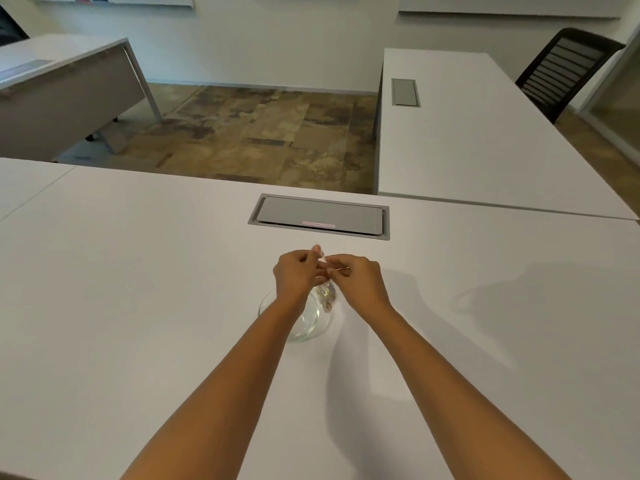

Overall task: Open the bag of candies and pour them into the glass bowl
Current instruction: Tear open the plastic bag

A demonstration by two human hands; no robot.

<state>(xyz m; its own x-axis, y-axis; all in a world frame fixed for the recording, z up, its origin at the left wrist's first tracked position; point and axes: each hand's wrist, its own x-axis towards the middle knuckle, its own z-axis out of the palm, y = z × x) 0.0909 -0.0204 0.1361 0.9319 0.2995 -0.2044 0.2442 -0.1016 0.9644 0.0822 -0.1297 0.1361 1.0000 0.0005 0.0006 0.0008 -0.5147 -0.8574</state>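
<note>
While both hands, left hand [294, 273] and right hand [358, 277], pinch the bag [325, 294] top over the glass bowl [304, 323], fingers closed on thin, slippery film; grip near the seam.

Both bare forearms reach out over a white table [138, 289]. The left hand [296, 273] and the right hand [358, 277] meet just above a clear round glass bowl [304, 327], each pinching the top of a small transparent plastic bag of candies [325, 294] that hangs between them over the bowl's right rim. Farther off, a grey rectangular cable hatch [318, 216] sits flush in the tabletop. At far right, a black slatted office chair [564, 71] stands behind a second white desk [478, 140].
</note>
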